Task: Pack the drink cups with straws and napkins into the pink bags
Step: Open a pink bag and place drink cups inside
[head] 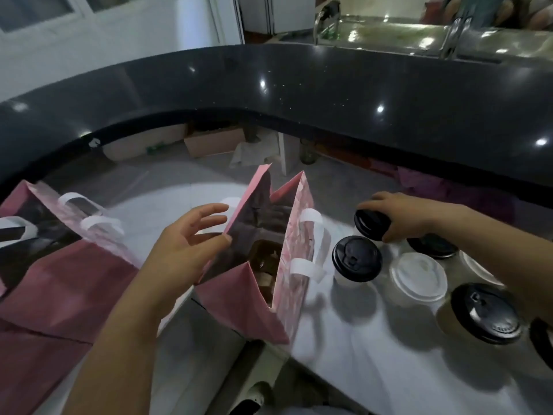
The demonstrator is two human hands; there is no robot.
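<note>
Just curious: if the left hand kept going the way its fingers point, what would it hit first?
Likely the open pink bag, its side wall; the left hand seems to touch that edge with its thumb.

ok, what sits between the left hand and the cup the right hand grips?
Head view: the open pink bag, upright, stands between the left hand and the black-lidded cup under the right hand.

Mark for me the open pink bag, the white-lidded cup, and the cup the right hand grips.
open pink bag (239, 307): head view, on its near pink side panel.
white-lidded cup (417, 278): head view, centre of its white lid.
gripped cup (369, 224): head view, on its black lid.
</note>
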